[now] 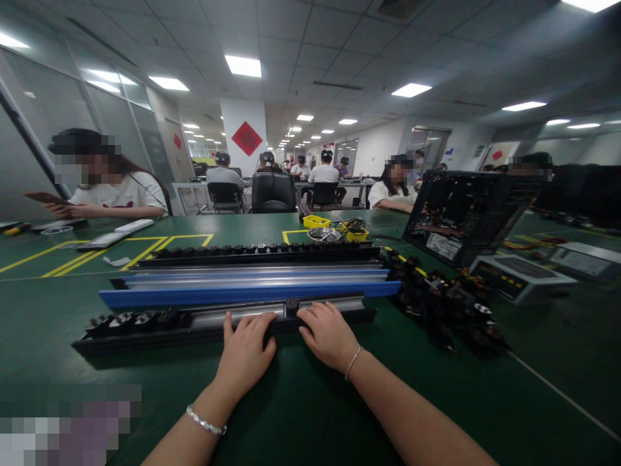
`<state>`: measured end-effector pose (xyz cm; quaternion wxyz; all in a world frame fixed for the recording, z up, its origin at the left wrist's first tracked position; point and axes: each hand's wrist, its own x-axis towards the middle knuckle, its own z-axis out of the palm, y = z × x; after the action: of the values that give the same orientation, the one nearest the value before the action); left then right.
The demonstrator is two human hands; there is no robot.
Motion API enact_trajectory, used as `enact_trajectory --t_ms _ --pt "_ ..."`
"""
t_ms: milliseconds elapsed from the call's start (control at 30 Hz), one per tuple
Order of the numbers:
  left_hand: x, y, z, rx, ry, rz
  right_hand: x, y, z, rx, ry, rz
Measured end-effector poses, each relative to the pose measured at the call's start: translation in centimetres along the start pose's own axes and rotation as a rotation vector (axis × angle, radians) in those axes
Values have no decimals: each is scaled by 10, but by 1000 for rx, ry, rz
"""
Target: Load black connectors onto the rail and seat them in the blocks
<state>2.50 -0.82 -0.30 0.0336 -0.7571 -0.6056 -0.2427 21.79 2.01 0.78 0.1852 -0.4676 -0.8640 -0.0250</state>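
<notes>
A long black rail (208, 332) with a silvery channel lies across the table in front of me. Over its middle my left hand (247, 349) rests, fingers spread on the channel and thumb apart at the near side. A small black socket module (292, 305) sits in the channel between my hands. My right hand (330, 333) has its bent fingers against the module's right side, thumb by the rail's front wall; the exact contact is partly hidden. Several black socket modules (145, 318) stand in the rail's left end.
Behind lie a blue-edged rail (242, 294) and a black rail filled with modules (262, 254). Loose modules (451, 310) are heaped at right, near a power supply (521, 277) and an open computer case (456, 217). A metal dish (324, 235) and yellow tray (316, 222) stand farther back. Other people sit around.
</notes>
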Motion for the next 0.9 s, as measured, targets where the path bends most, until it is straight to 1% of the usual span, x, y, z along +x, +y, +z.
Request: enact_trajectory --t_ms 300,667,900 --pt "0 0 -1 4 -3 4 0 1 -3 2 17 2" --pt "-1 0 -3 -3 -10 5 0 4 -5 -42 -4 40" --pt "-1 1 -3 -5 -3 13 0 7 -6 -58 49 71"
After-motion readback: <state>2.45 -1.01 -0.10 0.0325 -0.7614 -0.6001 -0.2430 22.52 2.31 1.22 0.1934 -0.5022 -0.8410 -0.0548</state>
